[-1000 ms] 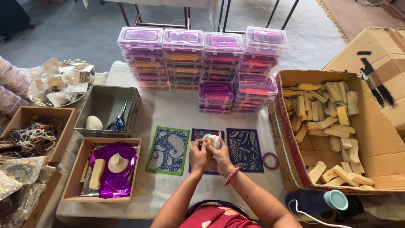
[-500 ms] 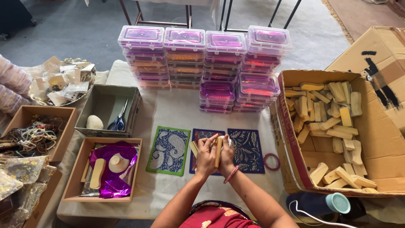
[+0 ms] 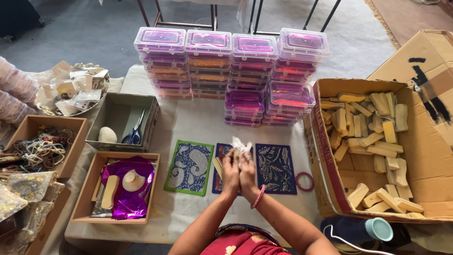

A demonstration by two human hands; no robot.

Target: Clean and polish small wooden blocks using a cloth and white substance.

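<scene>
My left hand and my right hand are pressed together over the middle patterned mat. Between them they hold a small wooden piece wrapped in crumpled white tissue, which sticks up above the fingertips. A pale wooden stick lies on the mat just left of my left hand. A pink bangle sits on my right wrist. A green-edged mat lies to the left and a dark blue leaf-pattern mat to the right.
Stacks of clear purple-lined boxes stand behind. A cardboard box of wooden pieces is at right, a pink ring beside it. At left: a tray with purple foil, a grey box with scissors, and a box of threads.
My hands turned the wooden piece between them and the white tissue now sticks up above the fingers, where half a second ago the bare wooden piece showed upright.
</scene>
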